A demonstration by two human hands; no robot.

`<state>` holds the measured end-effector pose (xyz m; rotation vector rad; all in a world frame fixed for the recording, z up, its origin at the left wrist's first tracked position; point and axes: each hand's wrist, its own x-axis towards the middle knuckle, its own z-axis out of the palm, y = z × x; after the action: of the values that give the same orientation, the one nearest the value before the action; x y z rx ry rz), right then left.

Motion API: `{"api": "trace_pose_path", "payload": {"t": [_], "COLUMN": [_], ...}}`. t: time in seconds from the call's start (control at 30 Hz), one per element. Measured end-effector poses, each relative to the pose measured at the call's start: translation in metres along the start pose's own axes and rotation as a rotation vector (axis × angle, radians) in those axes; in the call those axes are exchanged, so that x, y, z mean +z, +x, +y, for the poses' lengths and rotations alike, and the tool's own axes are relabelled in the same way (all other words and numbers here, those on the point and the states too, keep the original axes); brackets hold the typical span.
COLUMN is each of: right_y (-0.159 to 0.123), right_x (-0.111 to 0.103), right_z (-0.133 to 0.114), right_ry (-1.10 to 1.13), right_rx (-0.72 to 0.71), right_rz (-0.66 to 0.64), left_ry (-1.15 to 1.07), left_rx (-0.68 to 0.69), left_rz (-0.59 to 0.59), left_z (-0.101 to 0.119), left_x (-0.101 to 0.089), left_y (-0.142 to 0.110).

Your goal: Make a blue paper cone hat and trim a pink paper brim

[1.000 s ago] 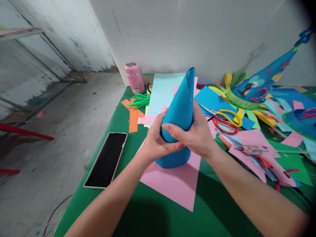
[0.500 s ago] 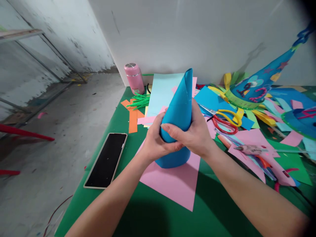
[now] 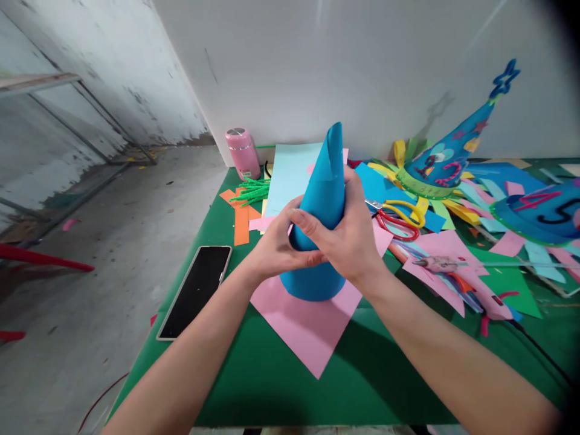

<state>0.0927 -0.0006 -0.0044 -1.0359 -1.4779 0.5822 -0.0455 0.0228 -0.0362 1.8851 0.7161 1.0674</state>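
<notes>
A blue paper cone [image 3: 322,199] stands upright with its rolled tip at the top. Its wide base rests over a pink paper sheet [image 3: 312,338]. My left hand [image 3: 277,244] curls round the cone's left side, its thumb pointing right across the front. From the right, my right hand [image 3: 348,235] wraps the cone, thumb laid over the front toward the left. Most fingers of both hands are hidden behind the cone. A light blue paper sheet [image 3: 290,175] lies behind it, with scissors [image 3: 401,217] with red and yellow handles to the right.
A phone [image 3: 197,293] lies near the green table's left edge. Behind are green pipe cleaners [image 3: 251,192] and a pink flask [image 3: 243,154]. On the right are a pink glue gun [image 3: 471,281], a decorated party hat [image 3: 448,151], another blue hat [image 3: 539,211] and paper scraps.
The view has shifted slightly, bringing more of the right-hand hats in. The pink sheet under the cone has turned a little. Both hands keep their hold on the cone.
</notes>
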Motion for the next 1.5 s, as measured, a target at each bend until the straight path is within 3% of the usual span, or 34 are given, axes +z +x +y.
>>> {"api": "trace_pose_path", "payload": {"t": [0.13, 0.3, 0.53, 0.67, 0.8, 0.93, 1.1, 1.27, 1.4, 1.5], "right_y": [-0.002, -0.007, -0.023, -0.048, -0.083, -0.113, -0.134, -0.136, -0.129, -0.122], "right_x": [0.009, 0.007, -0.014, -0.051, -0.110, -0.177, -0.241, -0.262, -0.258, -0.254], "right_z": [0.007, 0.017, 0.058, 0.070, 0.063, 0.064, 0.076, 0.087, 0.089, 0.091], "right_ry": [-0.005, 0.065, -0.218, -0.386, -0.476, -0.684, -0.876, -0.934, -0.834, -0.831], "right_rx": [0.056, -0.030, -0.099, -0.050, 0.020, 0.332, 0.520, 0.638, 0.724, 0.731], "right_rz": [-0.030, -0.108, -0.068, -0.016, 0.146, 0.389, 0.426, 0.293, 0.089, 0.020], "left_ry": [0.064, 0.123, 0.256, 0.253, 0.225, 0.249, 0.240, 0.190, 0.167, 0.202], "left_rx": [-0.094, -0.092, -0.154, -0.196, -0.181, -0.180, -0.201, -0.151, -0.150, -0.161], "left_rz": [0.123, 0.185, 0.276, 0.250, 0.244, 0.291, 0.320, 0.278, 0.237, 0.222], "left_z": [-0.006, -0.006, -0.004, -0.002, 0.000, 0.003, 0.002, -0.002, -0.003, -0.003], "left_x": [-0.002, 0.003, 0.012, 0.010, 0.008, 0.010, 0.011, 0.002, -0.007, -0.009], "left_y": [-0.011, -0.014, -0.010, -0.011, -0.008, -0.001, 0.004, 0.008, 0.009, 0.009]}}
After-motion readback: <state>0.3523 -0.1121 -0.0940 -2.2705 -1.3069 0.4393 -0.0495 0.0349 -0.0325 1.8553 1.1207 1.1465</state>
